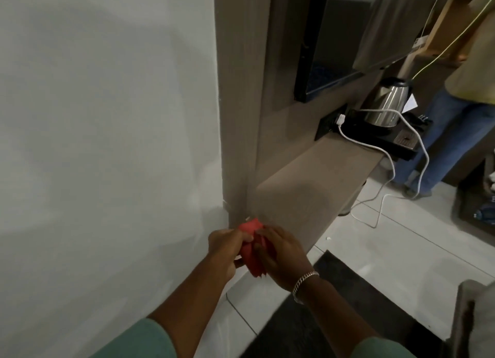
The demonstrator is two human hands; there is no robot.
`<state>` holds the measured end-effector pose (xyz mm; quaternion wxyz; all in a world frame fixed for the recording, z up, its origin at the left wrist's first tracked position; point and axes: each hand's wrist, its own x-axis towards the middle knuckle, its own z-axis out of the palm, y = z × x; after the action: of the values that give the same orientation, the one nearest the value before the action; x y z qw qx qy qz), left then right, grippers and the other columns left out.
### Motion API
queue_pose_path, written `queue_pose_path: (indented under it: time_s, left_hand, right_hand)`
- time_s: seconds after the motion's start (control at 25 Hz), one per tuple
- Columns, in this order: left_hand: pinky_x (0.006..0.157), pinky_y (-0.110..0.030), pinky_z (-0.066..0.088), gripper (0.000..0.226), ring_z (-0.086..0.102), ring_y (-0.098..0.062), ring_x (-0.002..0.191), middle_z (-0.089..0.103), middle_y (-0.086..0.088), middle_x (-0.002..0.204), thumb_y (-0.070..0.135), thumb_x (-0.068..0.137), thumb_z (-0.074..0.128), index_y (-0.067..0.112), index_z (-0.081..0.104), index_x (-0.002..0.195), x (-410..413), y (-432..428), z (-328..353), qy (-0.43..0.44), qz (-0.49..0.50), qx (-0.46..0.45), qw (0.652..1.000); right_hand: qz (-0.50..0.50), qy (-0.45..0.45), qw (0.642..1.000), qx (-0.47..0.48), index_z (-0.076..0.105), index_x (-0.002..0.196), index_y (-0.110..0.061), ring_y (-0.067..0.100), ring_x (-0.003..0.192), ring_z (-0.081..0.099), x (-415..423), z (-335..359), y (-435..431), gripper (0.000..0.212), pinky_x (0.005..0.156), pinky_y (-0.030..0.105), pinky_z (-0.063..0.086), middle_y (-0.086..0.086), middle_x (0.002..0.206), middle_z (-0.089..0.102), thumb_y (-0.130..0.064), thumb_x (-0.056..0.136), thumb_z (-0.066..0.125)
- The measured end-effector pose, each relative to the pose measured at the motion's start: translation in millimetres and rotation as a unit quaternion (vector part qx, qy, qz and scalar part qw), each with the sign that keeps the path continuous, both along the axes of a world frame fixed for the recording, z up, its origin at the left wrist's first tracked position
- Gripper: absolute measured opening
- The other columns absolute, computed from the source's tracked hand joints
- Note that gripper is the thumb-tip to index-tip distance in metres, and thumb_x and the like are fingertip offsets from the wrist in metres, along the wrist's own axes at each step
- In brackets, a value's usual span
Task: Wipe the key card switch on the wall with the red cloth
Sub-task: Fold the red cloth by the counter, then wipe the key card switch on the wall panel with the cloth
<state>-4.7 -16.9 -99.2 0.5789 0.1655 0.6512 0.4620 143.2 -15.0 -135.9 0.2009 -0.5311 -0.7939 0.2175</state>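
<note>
We face a broad matte white wall (107, 116) beside a smooth brown desk (308, 175); no key card switch shows. Low between our 2 hands, the red cloth (250, 246) looks light, soft, probably folded: left hand (225, 247) and right hand (281, 253) each pinch it, best bunched.

Dim, soft indoor light; wall (107, 116) shadowed, hands perhaps motion-blurred, edges bowed by wide-angle.

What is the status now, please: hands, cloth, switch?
Left hand and right hand both hold red cloth, low by the wall. Key card switch not in view. Nothing blocking.
</note>
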Motion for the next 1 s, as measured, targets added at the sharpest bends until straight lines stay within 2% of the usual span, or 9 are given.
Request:
queue_pose_path:
  time_s: [0.12, 0.2, 0.36, 0.52, 0.64, 0.72, 0.8, 0.92, 1.0]
  left_hand:
    - [0.064, -0.040, 0.059, 0.024, 0.068, -0.034, 0.089, 0.072, -0.018, 0.097, -0.001, 0.072, 0.068, 0.008, 0.069, 0.095, -39, -40, 38, 0.007, -0.036, 0.076, 0.996]
    - [0.061, -0.036, 0.059, 0.023, 0.069, -0.032, 0.089, 0.073, -0.017, 0.099, -0.001, 0.079, 0.063, 0.008, 0.071, 0.098, -75, -72, 79, 0.008, -0.058, 0.132, 0.990]
    - [0.067, -0.037, 0.058, 0.026, 0.069, -0.030, 0.084, 0.071, -0.016, 0.096, 0.001, 0.075, 0.069, 0.010, 0.070, 0.099, -150, -149, 175, 0.046, -0.065, 0.231, 0.970]
    - [0.069, -0.038, 0.061, 0.023, 0.071, -0.022, 0.083, 0.073, -0.010, 0.097, 0.012, 0.078, 0.070, 0.020, 0.069, 0.100, -232, -249, 264, 0.238, -0.073, 0.331, 0.910]
    - [0.090, -0.043, 0.058, 0.024, 0.068, -0.021, 0.095, 0.071, -0.004, 0.100, 0.001, 0.086, 0.060, 0.022, 0.066, 0.097, -282, -318, 317, 0.403, -0.020, 0.402, 0.822]
    - [0.088, -0.031, 0.057, 0.026, 0.069, -0.010, 0.096, 0.072, 0.004, 0.102, 0.005, 0.085, 0.058, 0.025, 0.068, 0.098, -319, -363, 344, 0.480, 0.041, 0.450, 0.752]
    - [0.093, -0.020, 0.052, 0.027, 0.066, -0.001, 0.105, 0.072, 0.008, 0.112, 0.012, 0.083, 0.054, 0.023, 0.070, 0.103, -353, -403, 364, 0.572, 0.123, 0.502, 0.637]
    - [0.113, -0.035, 0.041, 0.032, 0.049, -0.022, 0.136, 0.063, -0.008, 0.133, 0.011, 0.091, 0.048, 0.006, 0.068, 0.115, -415, -443, 369, 0.743, 0.227, 0.478, 0.410]
    - [0.118, -0.053, 0.032, 0.042, 0.031, -0.036, 0.146, 0.050, -0.018, 0.146, 0.015, 0.093, 0.044, -0.003, 0.061, 0.127, -457, -457, 359, 0.831, 0.248, 0.363, 0.341]
  right_hand:
    - [0.043, -0.010, 0.998, 0.041, 0.024, 0.150, -0.040, 0.019, 0.147, 0.029, -36, 41, -36, 0.064, 0.123, 0.041, 0.024, -0.002, 0.163, 0.025, -0.065, 0.093, 0.040]
    - [0.087, 0.004, 0.992, 0.095, 0.014, 0.152, -0.045, 0.021, 0.150, 0.022, -73, 80, -64, 0.076, 0.121, 0.045, 0.027, -0.003, 0.167, 0.011, -0.074, 0.086, 0.040]
    - [0.116, 0.092, 0.963, 0.227, 0.024, 0.153, -0.040, 0.033, 0.145, 0.035, -159, 149, -124, 0.081, 0.111, 0.046, 0.040, 0.008, 0.168, 0.012, -0.066, 0.084, 0.055]
    - [0.151, 0.205, 0.924, 0.286, 0.017, 0.152, -0.051, 0.030, 0.135, 0.045, -258, 207, -192, 0.087, 0.092, 0.033, 0.047, 0.000, 0.168, 0.008, -0.054, 0.079, 0.064]
    - [0.145, 0.251, 0.896, 0.337, 0.020, 0.151, -0.051, 0.034, 0.135, 0.045, -325, 252, -235, 0.094, 0.089, 0.036, 0.051, 0.008, 0.166, 0.017, -0.040, 0.075, 0.074]
    - [0.163, 0.276, 0.877, 0.359, 0.021, 0.152, -0.048, 0.034, 0.135, 0.044, -366, 278, -261, 0.090, 0.092, 0.037, 0.052, 0.008, 0.166, 0.016, -0.040, 0.078, 0.071]
    - [0.181, 0.284, 0.863, 0.377, 0.019, 0.153, -0.046, 0.034, 0.136, 0.044, -397, 295, -279, 0.082, 0.096, 0.041, 0.054, 0.006, 0.167, 0.011, -0.046, 0.084, 0.064]
    - [0.195, 0.277, 0.850, 0.404, 0.015, 0.154, -0.045, 0.035, 0.141, 0.037, -432, 308, -293, 0.077, 0.099, 0.054, 0.053, 0.006, 0.168, 0.005, -0.050, 0.091, 0.058]
    - [0.202, 0.277, 0.836, 0.428, 0.015, 0.155, -0.043, 0.036, 0.146, 0.029, -449, 315, -296, 0.072, 0.104, 0.059, 0.048, 0.009, 0.167, 0.003, -0.050, 0.094, 0.053]
